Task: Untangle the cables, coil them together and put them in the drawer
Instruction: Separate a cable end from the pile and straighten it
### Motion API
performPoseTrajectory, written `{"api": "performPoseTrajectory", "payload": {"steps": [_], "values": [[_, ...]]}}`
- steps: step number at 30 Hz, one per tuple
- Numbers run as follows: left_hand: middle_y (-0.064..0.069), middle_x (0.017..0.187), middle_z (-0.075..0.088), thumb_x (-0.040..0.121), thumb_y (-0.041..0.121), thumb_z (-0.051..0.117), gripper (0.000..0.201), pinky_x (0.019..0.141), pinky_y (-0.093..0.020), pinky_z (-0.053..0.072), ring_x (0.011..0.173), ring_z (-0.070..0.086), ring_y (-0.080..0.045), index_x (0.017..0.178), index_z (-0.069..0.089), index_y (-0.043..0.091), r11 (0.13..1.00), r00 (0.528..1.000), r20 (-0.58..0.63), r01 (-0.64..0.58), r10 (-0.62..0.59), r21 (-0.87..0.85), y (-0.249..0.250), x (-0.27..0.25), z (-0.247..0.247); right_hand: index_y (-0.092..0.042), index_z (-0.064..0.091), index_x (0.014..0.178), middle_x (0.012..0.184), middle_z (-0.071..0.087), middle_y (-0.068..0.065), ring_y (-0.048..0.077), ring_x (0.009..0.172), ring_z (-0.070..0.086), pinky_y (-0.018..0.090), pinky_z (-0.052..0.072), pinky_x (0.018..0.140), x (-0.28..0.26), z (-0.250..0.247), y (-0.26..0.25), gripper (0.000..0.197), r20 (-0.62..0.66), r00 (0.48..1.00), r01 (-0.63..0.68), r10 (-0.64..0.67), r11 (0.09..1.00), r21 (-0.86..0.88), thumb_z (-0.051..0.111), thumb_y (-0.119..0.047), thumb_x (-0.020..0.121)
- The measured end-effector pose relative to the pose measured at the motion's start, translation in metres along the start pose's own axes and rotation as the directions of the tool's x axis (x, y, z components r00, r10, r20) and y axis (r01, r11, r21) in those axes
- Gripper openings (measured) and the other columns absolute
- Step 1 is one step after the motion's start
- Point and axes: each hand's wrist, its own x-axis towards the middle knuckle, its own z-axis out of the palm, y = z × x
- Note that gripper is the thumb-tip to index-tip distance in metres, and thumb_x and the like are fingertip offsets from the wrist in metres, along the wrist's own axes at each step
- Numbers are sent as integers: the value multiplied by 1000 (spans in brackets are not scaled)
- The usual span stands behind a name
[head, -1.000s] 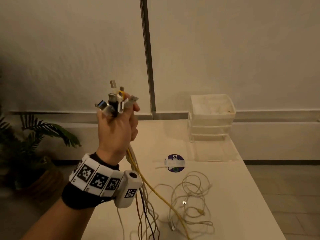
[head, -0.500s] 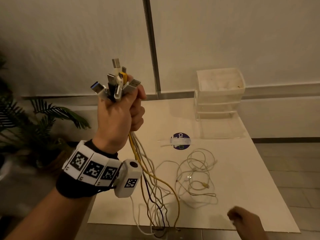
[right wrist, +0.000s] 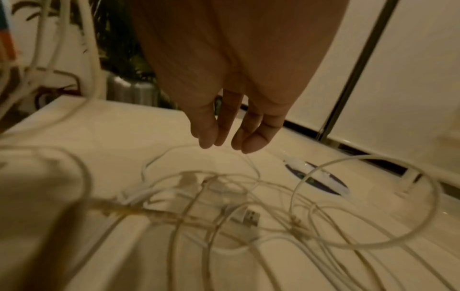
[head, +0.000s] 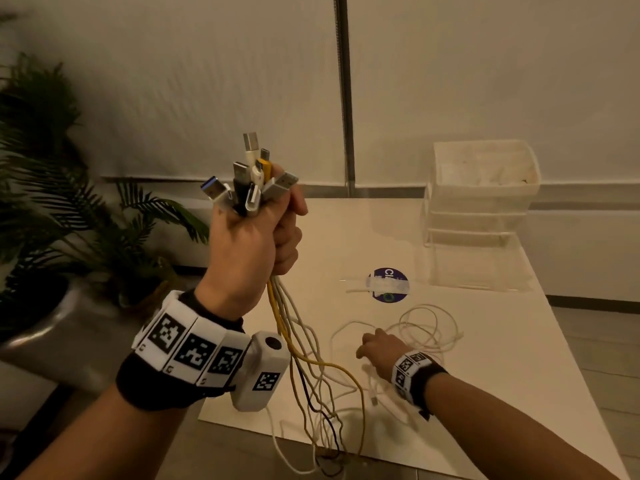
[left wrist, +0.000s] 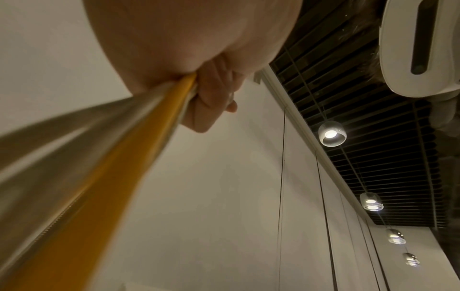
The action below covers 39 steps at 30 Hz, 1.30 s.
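My left hand point(head: 256, 237) is raised above the table's left side and grips a bunch of cables just below their plugs point(head: 249, 181), which stick up from the fist. The cables point(head: 311, 368), white, yellow and dark, hang down to the table and trail over its near edge. In the left wrist view the yellow cable point(left wrist: 129, 157) runs out of the fist point(left wrist: 206, 94). Loose white cable loops point(head: 429, 327) lie on the table. My right hand point(head: 375, 348) hovers over them with fingers point(right wrist: 224, 130) straight, holding nothing. A clear drawer unit point(head: 481, 192) stands at the table's back right.
A round blue sticker with white tape point(head: 388, 284) sits mid-table. A USB plug point(right wrist: 251, 217) lies among the loops. A potted plant point(head: 69, 209) in a metal pot stands left of the white table point(head: 519, 358). A pale wall with a dark vertical strip point(head: 344, 98) is behind.
My right hand has come in from the lower edge and reached forward over the loose loops. The left hand still holds the bunch raised; the view has shifted downward.
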Motion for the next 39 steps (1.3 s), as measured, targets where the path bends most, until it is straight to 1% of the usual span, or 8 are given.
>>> {"api": "performPoseTrajectory", "payload": {"steps": [10, 15, 20, 24, 29, 32, 36, 39], "values": [[8, 46, 33, 95, 24, 39, 26, 36, -13, 25, 34, 25, -5, 76, 48, 8, 999, 998, -51, 45, -45, 3, -6, 0, -3, -9, 58, 120, 126, 51, 13, 34, 120, 41, 46, 37, 94, 23, 34, -1, 29, 64, 998, 33, -20, 976, -215, 44, -13, 96], [7, 46, 34, 95, 25, 42, 26, 35, -14, 26, 34, 26, -5, 76, 50, 9, 997, 997, -29, 68, -68, -22, -18, 8, -6, -9, 59, 101, 108, 57, 9, 28, 99, 53, 35, 41, 80, 7, 3, 23, 14, -210, 976, -24, 51, 991, 133, 49, -8, 93], [6, 48, 33, 95, 26, 45, 26, 37, -15, 24, 36, 25, -7, 76, 53, 10, 996, 999, 12, 54, -53, -78, -28, 22, 3, -15, 68, 85, 82, 70, -4, 2, 78, 62, 7, 41, 72, -43, -76, 64, 9, -542, 731, 103, 414, 719, 688, 66, -6, 87], [3, 51, 30, 98, 25, 47, 27, 39, -17, 20, 38, 21, -9, 79, 55, 8, 992, 997, 36, 73, -69, -102, -36, 34, 26, -20, 67, 86, 70, 69, -4, 6, 69, 65, 20, 51, 74, -84, -147, 81, 19, -600, 538, 260, 592, 561, 786, 53, -17, 97], [-6, 57, 21, 102, 16, 43, 26, 44, -23, 12, 45, 14, -12, 90, 64, 6, 990, 995, 73, 77, -69, -115, -44, 53, 63, -7, 62, 85, 60, 46, 5, 17, 47, 39, 30, 36, 49, -129, -215, 45, 31, -548, 572, 565, 611, 191, 803, 40, -21, 102], [-5, 59, 18, 103, 16, 42, 27, 45, -25, 11, 48, 11, -16, 107, 69, 9, 979, 991, 90, 109, -94, -170, -43, 60, 80, -4, 58, 84, 61, 41, 7, 16, 49, 31, 28, 27, 47, -153, -235, 11, 31, -621, 590, 569, 516, 279, 773, 41, -24, 102], [-1, 57, 21, 100, 21, 47, 29, 44, -22, 17, 46, 18, -12, 113, 71, 30, 963, 981, 161, 147, -112, -226, -38, 58, 90, -10, 57, 79, 58, 46, -6, 6, 53, 40, 23, 35, 53, -170, -246, -23, 28, -770, 529, 461, 357, 641, 614, 43, -23, 100], [-8, 61, 16, 90, 37, 55, 35, 44, -26, 17, 50, 15, -18, 121, 68, 27, 958, 968, 230, 159, -103, -239, -35, 53, 90, -21, 56, 77, 64, 54, -15, 6, 60, 50, 15, 37, 56, -172, -248, -36, 25, -824, 476, 407, 309, 753, 517, 44, -19, 99]]}}
